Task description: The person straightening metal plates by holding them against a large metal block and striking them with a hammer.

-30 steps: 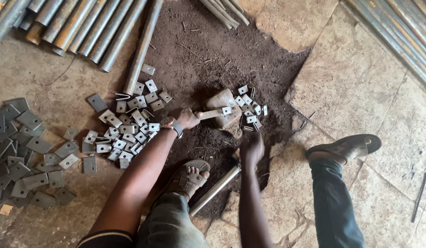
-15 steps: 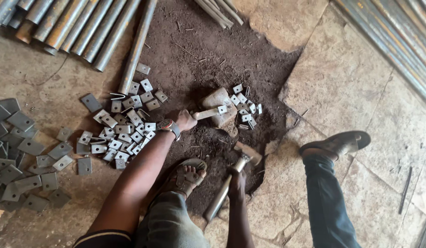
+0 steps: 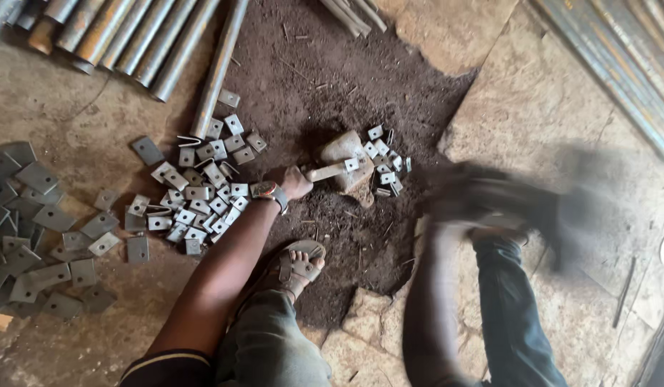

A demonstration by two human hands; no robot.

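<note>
My left hand [image 3: 294,183], with a watch on the wrist, grips a short pale metal rod [image 3: 330,170]. The rod's tip rests on a pale stone block [image 3: 342,147] set in dark soil. Several small square metal plates [image 3: 383,168] lie on and beside the block. My right hand [image 3: 454,204] is a motion blur to the right of the block, raised off the ground. A dark smear across it is the hammer [image 3: 522,199]; its head cannot be made out.
A heap of small bright plates [image 3: 203,193] lies left of my hand, with larger grey plates [image 3: 31,236] further left. Pipes [image 3: 131,36] lie at the top left and steel bars [image 3: 618,72] at the top right. My sandalled foot [image 3: 299,261] and jeans leg [image 3: 511,315] are below.
My right hand drew back from the block, dropped low with the hammer, and now swings fast as a blur to the right. My left hand has stayed on the rod.
</note>
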